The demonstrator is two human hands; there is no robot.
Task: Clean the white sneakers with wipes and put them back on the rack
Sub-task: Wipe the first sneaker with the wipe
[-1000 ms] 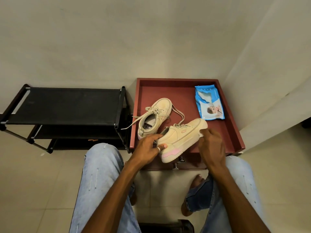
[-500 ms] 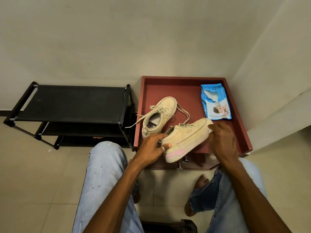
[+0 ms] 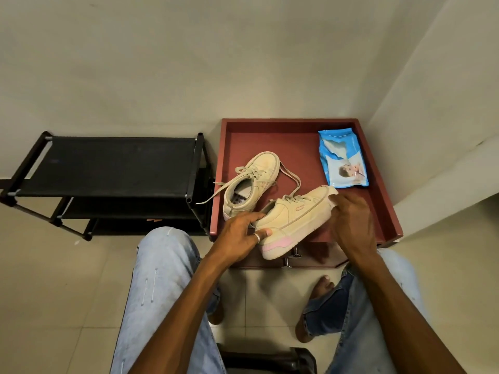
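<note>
Black metal-framed shoe rack [image 3: 113,168] with fabric shelves stood against the pale wall, top shelf bare. Just beside it on its right, a low reddish-brown wooden table with a raised rim [image 3: 388,209] sat in the corner.

Person seated facing the table, pale blue jeans [image 3: 162,287] on both legs, bare feet on the tiled floor.

Two cream-white lace-up sneakers were at the table. The far sneaker [image 3: 253,182] rested on the tabletop, toe pointing away toward the wall, laces loose, one lace trailing over the table's left rim. The near sneaker [image 3: 294,217], with a pink heel patch, was held tilted over the table's front edge, heel toward the person, toe up and to the right.

Left hand [image 3: 240,236] was closed around the near sneaker's heel collar, thumb on its side, a ring on one finger. Right hand [image 3: 351,222] was curled over the toe end, fingers pressed against it; whether a wipe lay under them could not be told.

Blue plastic pack of wipes [image 3: 341,163] lay flat at the table's far right corner, apart from both shoes.
</note>
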